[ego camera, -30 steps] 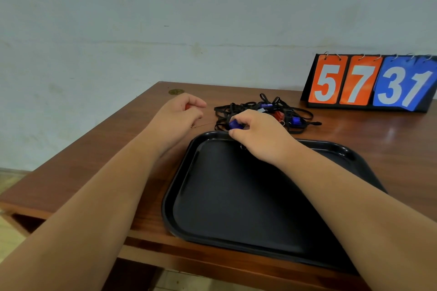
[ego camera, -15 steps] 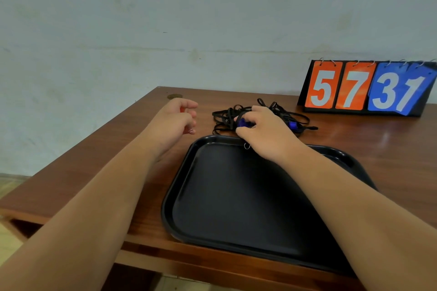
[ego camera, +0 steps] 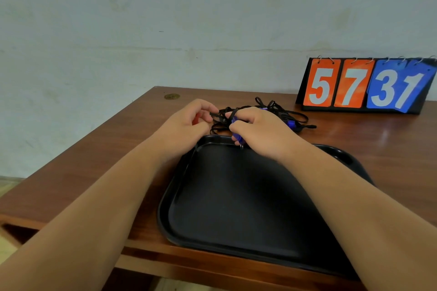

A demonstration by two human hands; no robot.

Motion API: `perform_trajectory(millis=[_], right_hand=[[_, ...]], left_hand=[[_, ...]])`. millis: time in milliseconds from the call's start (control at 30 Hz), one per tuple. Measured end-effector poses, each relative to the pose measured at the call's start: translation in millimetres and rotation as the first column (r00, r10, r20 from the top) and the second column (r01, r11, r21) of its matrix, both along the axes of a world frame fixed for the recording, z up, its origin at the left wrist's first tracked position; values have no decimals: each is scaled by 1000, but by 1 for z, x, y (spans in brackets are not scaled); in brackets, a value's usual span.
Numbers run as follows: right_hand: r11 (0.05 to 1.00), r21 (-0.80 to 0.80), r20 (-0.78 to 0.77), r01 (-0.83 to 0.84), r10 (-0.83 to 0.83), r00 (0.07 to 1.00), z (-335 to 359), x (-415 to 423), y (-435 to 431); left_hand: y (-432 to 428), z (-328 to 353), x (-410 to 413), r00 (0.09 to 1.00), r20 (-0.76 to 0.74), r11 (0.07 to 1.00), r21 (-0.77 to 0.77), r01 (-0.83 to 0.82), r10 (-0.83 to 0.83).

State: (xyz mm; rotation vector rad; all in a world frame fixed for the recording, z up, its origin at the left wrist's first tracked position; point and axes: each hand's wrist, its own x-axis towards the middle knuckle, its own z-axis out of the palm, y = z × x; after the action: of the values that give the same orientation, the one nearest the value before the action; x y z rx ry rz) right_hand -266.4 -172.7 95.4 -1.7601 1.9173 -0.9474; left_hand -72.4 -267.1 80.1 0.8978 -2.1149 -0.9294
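A tangled pile of black cords (ego camera: 287, 114) with small blue pieces lies on the brown table just behind a black tray (ego camera: 238, 201). My right hand (ego camera: 257, 132) grips a blue piece (ego camera: 236, 136) with a small metal ring hanging under it, over the tray's far rim. My left hand (ego camera: 186, 123) has curled fingers and pinches a black cord at the pile's left edge; something red shows inside its palm. The tray holds nothing.
A flip scoreboard (ego camera: 364, 85) reading 5 7 3 1 stands at the back right of the table (ego camera: 99, 163). A round brass fitting (ego camera: 172, 96) sits near the far left corner. A pale wall rises behind the table.
My left hand has moved right to the cord pile and taken a cord between its fingers. My right hand has stayed on the blue piece at the tray's far rim.
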Motion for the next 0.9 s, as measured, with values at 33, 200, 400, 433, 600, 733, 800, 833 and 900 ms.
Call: perform_trajectory(millis=[33,200,400,433,600,733,800,833,900], right_hand=[[1000,3,11,-9,9,1000,0,1,1],[999,6,1,-36,36,999,0,1,2],[999,-16,-65,-50,49,997,-5,0,-1],[999,-13,-71,-53,52,996,-5,0,-1],[998,-12,-91,-68,67,994,-6,-2,-1],[996,-19,-69,-83,82,994,-8,-2,-1],[996,-30,-64,-83,81,995,-10,-3,-3],[996,-30,-63,-85,82,995,-10,-3,-3],[996,-24,-67,-89,87,994,-10,-3,-3]], left_hand=[[1,0,-2,1000,6,999,-17,28,-28],[2,0,-5,998,10,996,-71,56,-56],[5,4,-3,991,-56,991,-68,118,-122],[5,4,-3,990,-68,991,-57,122,-126],[1,2,-2,978,-157,989,32,144,-137],[3,3,-3,979,-128,987,5,159,-157],[1,3,-3,983,-102,988,21,154,-152],[0,3,-3,984,-100,988,31,148,-145],[-1,3,-2,986,-102,989,43,138,-133]])
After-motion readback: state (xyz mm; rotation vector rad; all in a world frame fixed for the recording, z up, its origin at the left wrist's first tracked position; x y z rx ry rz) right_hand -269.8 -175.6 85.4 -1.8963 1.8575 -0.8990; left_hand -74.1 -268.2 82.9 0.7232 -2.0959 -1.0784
